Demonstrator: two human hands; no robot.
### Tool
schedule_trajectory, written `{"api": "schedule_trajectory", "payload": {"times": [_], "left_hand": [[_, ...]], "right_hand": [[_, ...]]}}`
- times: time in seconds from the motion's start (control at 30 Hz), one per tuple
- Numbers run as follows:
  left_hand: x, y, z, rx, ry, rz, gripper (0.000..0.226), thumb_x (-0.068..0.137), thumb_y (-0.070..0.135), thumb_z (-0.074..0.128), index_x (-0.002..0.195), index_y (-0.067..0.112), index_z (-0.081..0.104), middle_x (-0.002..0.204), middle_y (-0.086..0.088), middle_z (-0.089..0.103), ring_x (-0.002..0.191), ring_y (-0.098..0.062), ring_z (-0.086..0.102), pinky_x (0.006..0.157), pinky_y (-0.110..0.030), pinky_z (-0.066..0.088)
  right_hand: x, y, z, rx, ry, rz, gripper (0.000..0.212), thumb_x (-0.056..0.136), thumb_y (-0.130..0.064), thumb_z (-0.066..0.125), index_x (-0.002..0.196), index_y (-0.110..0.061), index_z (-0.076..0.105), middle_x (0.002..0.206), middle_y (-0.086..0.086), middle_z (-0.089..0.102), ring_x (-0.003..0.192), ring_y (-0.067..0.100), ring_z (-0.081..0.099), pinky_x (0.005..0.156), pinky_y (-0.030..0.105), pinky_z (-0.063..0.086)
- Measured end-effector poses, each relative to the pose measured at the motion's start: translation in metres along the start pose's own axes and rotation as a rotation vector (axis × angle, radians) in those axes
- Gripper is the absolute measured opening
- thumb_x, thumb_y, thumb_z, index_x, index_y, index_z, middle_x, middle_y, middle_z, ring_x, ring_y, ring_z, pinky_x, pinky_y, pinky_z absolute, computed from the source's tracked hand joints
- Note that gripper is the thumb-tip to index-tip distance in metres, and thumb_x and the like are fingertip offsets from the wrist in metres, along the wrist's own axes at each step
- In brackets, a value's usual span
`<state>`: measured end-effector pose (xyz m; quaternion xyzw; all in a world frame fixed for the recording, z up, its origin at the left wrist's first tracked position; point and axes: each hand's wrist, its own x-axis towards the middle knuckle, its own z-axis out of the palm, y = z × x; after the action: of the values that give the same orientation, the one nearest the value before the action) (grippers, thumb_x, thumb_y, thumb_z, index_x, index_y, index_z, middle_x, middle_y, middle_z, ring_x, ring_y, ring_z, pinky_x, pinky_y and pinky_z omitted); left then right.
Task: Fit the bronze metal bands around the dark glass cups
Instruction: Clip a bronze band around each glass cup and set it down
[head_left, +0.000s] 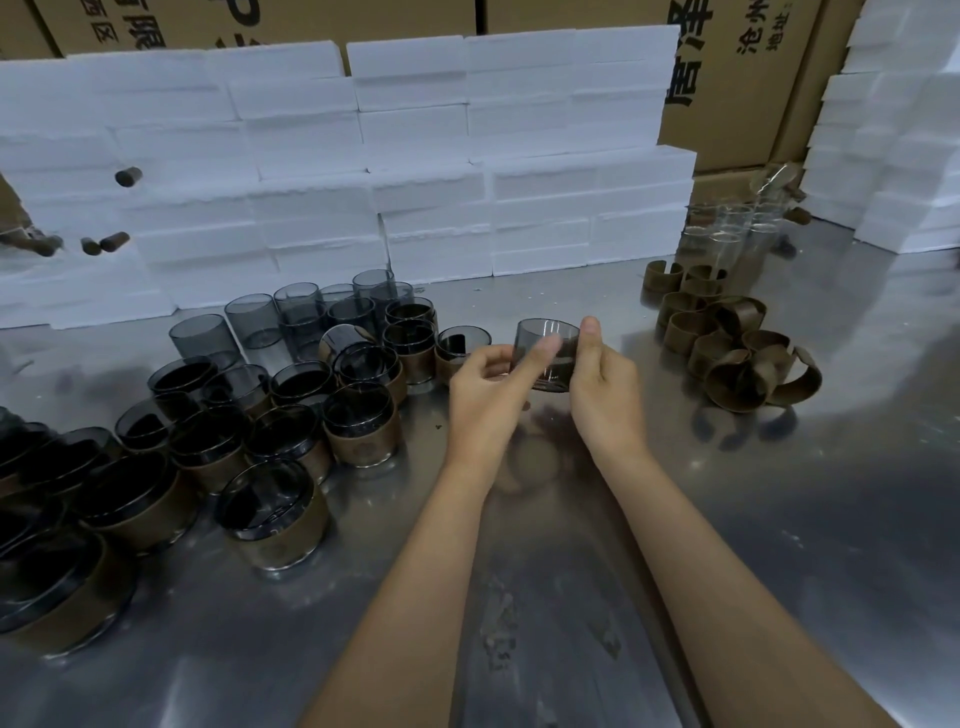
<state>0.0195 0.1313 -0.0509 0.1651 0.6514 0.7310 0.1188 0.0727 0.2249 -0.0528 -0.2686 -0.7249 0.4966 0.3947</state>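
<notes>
Both hands hold one dark glass cup above the middle of the metal table; it carries no band. My left hand grips its left side, thumb across the front. My right hand clasps the right side, thumb up along the wall. A heap of loose bronze bands lies to the right. Several cups with bands fitted stand at the left. Bare dark cups stand behind them.
White foam blocks are stacked along the back of the steel table, with more at the far right. Cardboard boxes rise behind them. Clear glass tumblers stand at the back right, beyond the bands.
</notes>
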Motion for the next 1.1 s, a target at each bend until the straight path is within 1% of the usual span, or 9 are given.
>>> {"api": "schedule_trajectory", "payload": {"times": [0.1, 0.17, 0.27, 0.5, 0.67, 0.77, 0.87, 0.97, 1.1], "left_hand": [[0.002, 0.002, -0.006, -0.137, -0.072, -0.071, 0.028, 0.088, 0.045, 0.076, 0.091, 0.018, 0.081, 0.088, 0.004, 0.078, 0.082, -0.005, 0.069, 0.068, -0.023, 0.051], [0.001, 0.005, -0.006, -0.165, -0.122, -0.112, 0.029, 0.089, 0.051, 0.07, 0.081, 0.026, 0.083, 0.083, 0.004, 0.077, 0.072, -0.006, 0.069, 0.064, -0.021, 0.049], [0.003, 0.005, -0.004, -0.078, -0.114, -0.14, 0.044, 0.078, 0.066, 0.062, 0.086, 0.026, 0.079, 0.077, 0.003, 0.07, 0.069, -0.013, 0.059, 0.073, -0.032, 0.045], [-0.002, 0.003, 0.004, 0.023, -0.008, 0.018, 0.032, 0.104, 0.043, 0.054, 0.092, 0.024, 0.076, 0.084, 0.003, 0.077, 0.091, -0.022, 0.072, 0.099, -0.049, 0.055], [-0.004, 0.002, 0.007, 0.019, 0.098, 0.112, 0.024, 0.099, 0.038, 0.064, 0.089, 0.017, 0.072, 0.089, -0.007, 0.074, 0.084, -0.03, 0.07, 0.088, -0.057, 0.056], [-0.008, 0.004, 0.008, 0.033, 0.046, 0.09, 0.033, 0.092, 0.049, 0.071, 0.093, 0.017, 0.073, 0.081, 0.001, 0.074, 0.071, -0.011, 0.067, 0.082, -0.051, 0.06], [-0.008, 0.003, 0.008, 0.013, 0.042, 0.074, 0.031, 0.089, 0.051, 0.073, 0.093, 0.02, 0.073, 0.073, 0.015, 0.071, 0.074, -0.001, 0.066, 0.085, -0.043, 0.059], [-0.006, 0.006, 0.005, -0.101, 0.045, 0.01, 0.029, 0.095, 0.047, 0.068, 0.098, 0.019, 0.076, 0.087, 0.011, 0.077, 0.084, -0.002, 0.069, 0.083, -0.037, 0.059], [-0.007, 0.01, 0.002, -0.221, -0.014, -0.041, 0.021, 0.102, 0.029, 0.056, 0.102, 0.022, 0.076, 0.107, 0.002, 0.079, 0.102, -0.006, 0.072, 0.098, -0.039, 0.054]], "right_hand": [[0.001, -0.003, -0.005, 0.124, -0.089, 0.062, 0.051, 0.098, -0.067, 0.048, 0.082, -0.023, 0.069, 0.07, -0.018, 0.07, 0.07, -0.002, 0.065, 0.072, 0.024, 0.048], [0.0, -0.006, -0.008, 0.168, -0.232, 0.171, 0.07, 0.075, -0.092, 0.047, 0.105, -0.034, 0.069, 0.093, -0.024, 0.072, 0.088, -0.011, 0.066, 0.088, 0.022, 0.049], [-0.001, -0.011, -0.009, 0.203, -0.387, 0.283, 0.109, 0.053, -0.107, 0.039, 0.133, -0.037, 0.065, 0.127, -0.012, 0.071, 0.119, 0.007, 0.065, 0.11, 0.036, 0.045], [-0.005, -0.013, -0.004, 0.074, -0.212, 0.222, 0.078, 0.092, -0.083, 0.012, 0.095, -0.035, 0.073, 0.095, -0.012, 0.075, 0.099, 0.007, 0.067, 0.084, 0.022, 0.047], [-0.002, -0.008, -0.002, 0.036, -0.086, 0.197, 0.069, 0.105, -0.063, 0.011, 0.077, -0.027, 0.063, 0.079, -0.011, 0.065, 0.082, 0.009, 0.06, 0.068, 0.022, 0.039], [0.003, -0.004, -0.006, 0.062, -0.032, 0.177, 0.062, 0.109, -0.053, 0.018, 0.084, -0.025, 0.066, 0.079, -0.01, 0.063, 0.073, 0.001, 0.056, 0.059, 0.012, 0.038], [0.005, -0.001, -0.008, 0.087, -0.018, 0.156, 0.054, 0.11, -0.05, 0.025, 0.093, -0.022, 0.067, 0.091, -0.004, 0.067, 0.089, 0.012, 0.062, 0.074, 0.02, 0.042], [0.003, -0.002, -0.005, 0.159, -0.085, 0.149, 0.041, 0.107, -0.054, 0.036, 0.096, -0.026, 0.064, 0.093, -0.007, 0.07, 0.088, 0.01, 0.066, 0.07, 0.015, 0.049], [0.0, -0.008, -0.005, 0.449, -0.252, 0.388, 0.054, 0.1, -0.062, 0.047, 0.119, -0.014, 0.063, 0.11, 0.01, 0.076, 0.1, 0.025, 0.075, 0.082, 0.036, 0.059]]}}
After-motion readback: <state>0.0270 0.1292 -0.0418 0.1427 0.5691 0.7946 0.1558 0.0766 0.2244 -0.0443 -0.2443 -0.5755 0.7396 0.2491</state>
